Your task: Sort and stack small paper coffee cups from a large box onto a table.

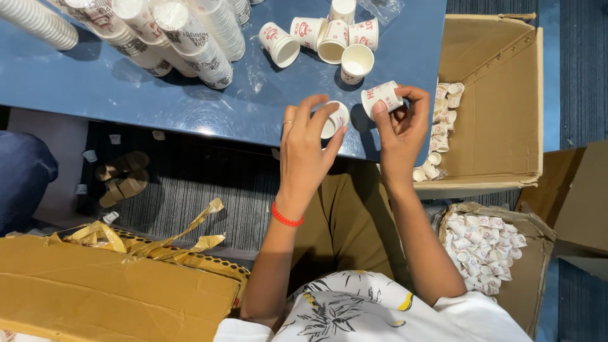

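Now each hand's fingers pinch a paper cup: left hand [308,147], right hand [400,130].

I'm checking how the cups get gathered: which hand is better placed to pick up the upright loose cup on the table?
Probably the right hand: it is nearer the upright cup, though its fingers hold a small cup. The left hand holds another cup and sits farther away.
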